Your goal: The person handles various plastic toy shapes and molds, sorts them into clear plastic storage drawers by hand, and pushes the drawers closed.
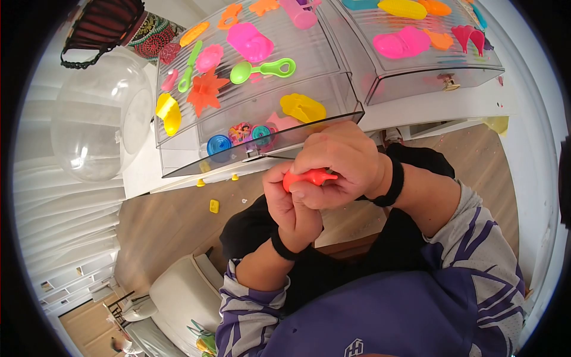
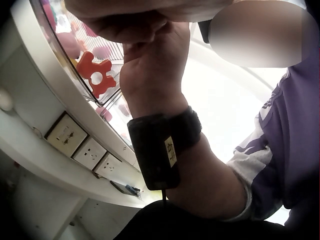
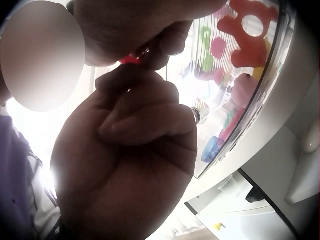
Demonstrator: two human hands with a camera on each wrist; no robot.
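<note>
Both hands meet in front of the clear ridged plastic box in the head view. Between them is a small glossy red thing (image 1: 306,178) with a rounded body and a narrow tip; I cannot tell its kind. My left hand (image 1: 292,208) grips the rounded body from the left. The fingers of my right hand (image 1: 342,163) are curled round it from the right, near the narrow tip. Much of it is hidden by the fingers. In the right wrist view only a sliver of red shows above the knuckles. Black bands circle both wrists.
Clear drawers (image 1: 262,154) hold colourful plastic toys, among them a green spoon (image 1: 270,70), an orange leaf-like shape (image 1: 206,90) and a yellow piece (image 1: 303,108). A big transparent balloon (image 1: 89,125) is at the left. A small yellow piece (image 1: 214,206) lies on the wooden floor.
</note>
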